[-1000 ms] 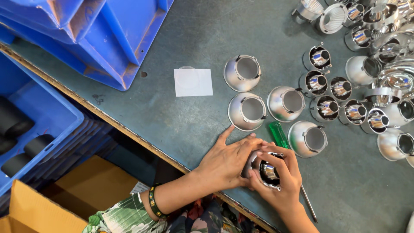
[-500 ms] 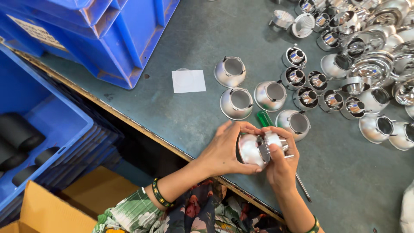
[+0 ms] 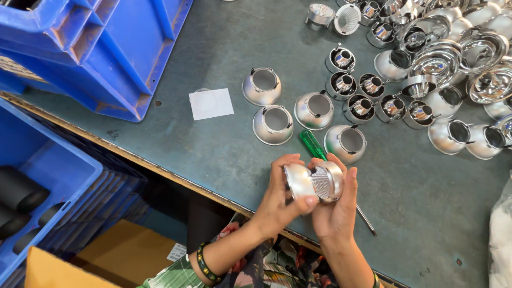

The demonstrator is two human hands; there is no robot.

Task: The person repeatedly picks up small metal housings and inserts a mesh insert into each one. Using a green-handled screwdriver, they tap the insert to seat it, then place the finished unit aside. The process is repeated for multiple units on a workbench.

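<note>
While both hands hover over the near edge of the grey tabletop point(image 3: 224, 48), they share one shiny part between them. The left hand point(image 3: 280, 194) wraps its fingers around a rounded silver reflector cup point(image 3: 298, 181), thumb pressed along its lower side. The right hand point(image 3: 337, 200) cradles a ribbed silver reflector point(image 3: 325, 181) against that cup, fingers curled behind it; the two pieces touch, held up off the surface. Just behind the hands lies a green-handled screwdriver point(image 3: 312, 144), its shaft passing under the right hand. Beyond it stand four silver cups point(image 3: 273, 125) mouth-up, near a white paper slip point(image 3: 211, 103). Farther right sits a crowd of more reflectors point(image 3: 448, 58). A blue crate point(image 3: 106, 53) rests on the tabletop's left end.
</note>
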